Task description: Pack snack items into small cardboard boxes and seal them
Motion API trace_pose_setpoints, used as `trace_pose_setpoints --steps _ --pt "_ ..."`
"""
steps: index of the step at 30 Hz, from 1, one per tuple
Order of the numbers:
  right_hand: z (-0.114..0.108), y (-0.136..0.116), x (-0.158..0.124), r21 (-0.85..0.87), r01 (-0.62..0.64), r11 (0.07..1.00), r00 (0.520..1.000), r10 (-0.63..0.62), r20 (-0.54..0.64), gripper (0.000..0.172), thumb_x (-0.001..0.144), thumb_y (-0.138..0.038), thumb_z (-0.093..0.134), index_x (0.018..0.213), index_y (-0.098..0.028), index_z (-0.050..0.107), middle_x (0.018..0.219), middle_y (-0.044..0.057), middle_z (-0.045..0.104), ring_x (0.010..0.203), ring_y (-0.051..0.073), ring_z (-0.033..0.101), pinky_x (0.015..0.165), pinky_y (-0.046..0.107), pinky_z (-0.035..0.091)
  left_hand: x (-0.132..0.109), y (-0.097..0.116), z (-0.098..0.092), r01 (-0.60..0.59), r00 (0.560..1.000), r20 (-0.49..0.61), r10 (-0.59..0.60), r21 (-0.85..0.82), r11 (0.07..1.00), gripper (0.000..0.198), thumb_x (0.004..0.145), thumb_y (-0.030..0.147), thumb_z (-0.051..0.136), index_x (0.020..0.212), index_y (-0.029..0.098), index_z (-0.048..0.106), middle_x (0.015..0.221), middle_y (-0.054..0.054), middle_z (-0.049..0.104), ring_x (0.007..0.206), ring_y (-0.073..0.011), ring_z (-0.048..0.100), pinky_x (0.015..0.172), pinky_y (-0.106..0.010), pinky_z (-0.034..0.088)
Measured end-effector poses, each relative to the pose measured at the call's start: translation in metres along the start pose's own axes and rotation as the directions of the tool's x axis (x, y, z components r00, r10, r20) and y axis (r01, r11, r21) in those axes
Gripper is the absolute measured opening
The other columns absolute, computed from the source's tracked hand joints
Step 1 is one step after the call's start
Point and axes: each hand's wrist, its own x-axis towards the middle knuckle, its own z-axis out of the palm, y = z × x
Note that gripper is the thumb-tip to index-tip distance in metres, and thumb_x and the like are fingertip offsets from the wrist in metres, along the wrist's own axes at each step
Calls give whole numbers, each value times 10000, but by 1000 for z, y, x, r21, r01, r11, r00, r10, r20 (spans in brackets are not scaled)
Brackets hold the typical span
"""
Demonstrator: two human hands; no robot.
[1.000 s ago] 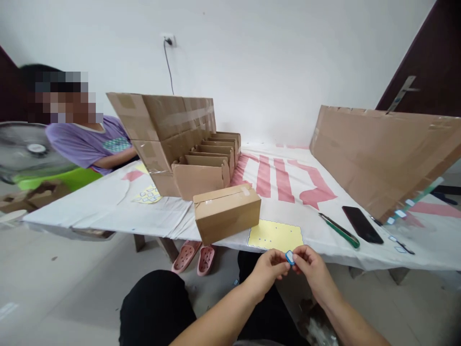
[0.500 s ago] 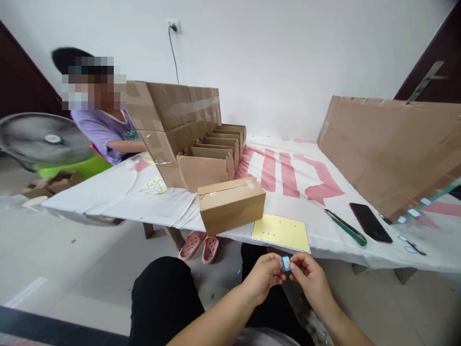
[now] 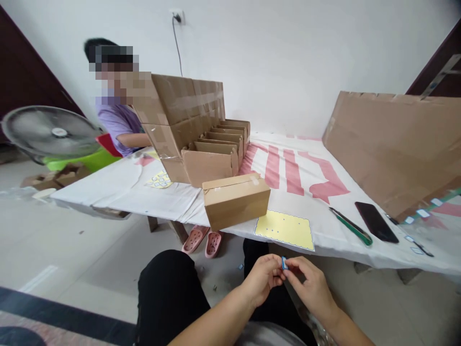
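Between my two hands, just below the table's front edge, is a small blue-and-white piece [image 3: 284,263]. My left hand [image 3: 264,278] pinches it from the left, fingers curled. From the right, the thumb and fingertips of my right hand [image 3: 308,278] close on its other side. The piece is seen nearly edge-on, and its markings are too small to read. On the table edge just above my hands lies a yellow sheet [image 3: 284,230] with a wavy border and several small blue dots. A closed brown box [image 3: 236,204] sits to the left of that sheet.
A green utility knife [image 3: 351,227] and a dark phone [image 3: 376,222] lie at the right. Cardboard bins [image 3: 211,166] stand left of centre, a large cardboard panel [image 3: 392,149] at the right. A person [image 3: 118,120] sits behind the bins near a fan [image 3: 52,132].
The small piece has turned from face-on to nearly edge-on between my fingers. The view has shifted slightly, so the table and boxes appear further right. The person leans closer to the bins.
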Motion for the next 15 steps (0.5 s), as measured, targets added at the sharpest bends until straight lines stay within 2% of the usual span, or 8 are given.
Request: trace_pose_setpoints --steps 3,6,10,15 --pt "1 -2 0 -6 -23 1000 1000 23 -2 114 880 -256 552 913 -231 658 861 43 694 786 196 655 715 303 531 -2 -2 -2 -65 998 23 65 -7 998 234 571 229 749 688 149 562 601 12 607 530 -75 538 527 -199 356" --pt "3 -2 -1 -9 -32 999 1000 32 -1 126 889 -281 547 891 -232 663 842 42 700 775 195 660 700 297 529 -2 -5 -4 -131 991 0 131 68 989 202 562 181 743 686 136 591 595 8 607 544 -81 533 542 -208 359" --pt "5 0 -2 -5 -22 1000 1000 22 22 117 886 -271 555 874 -230 664 831 36 700 760 187 658 689 291 526 -1 -6 -6 -162 984 -43 171 167 973 150 582 197 711 651 125 599 574 -2 605 524 -81 508 547 -220 362" --pt "5 0 -3 21 -1 1000 999 0 41 133 909 -270 539 930 -228 663 868 34 705 794 175 664 726 282 525 1 -8 -8 -186 978 -51 201 208 960 147 619 240 676 656 139 574 562 8 588 518 -83 496 546 -223 361"
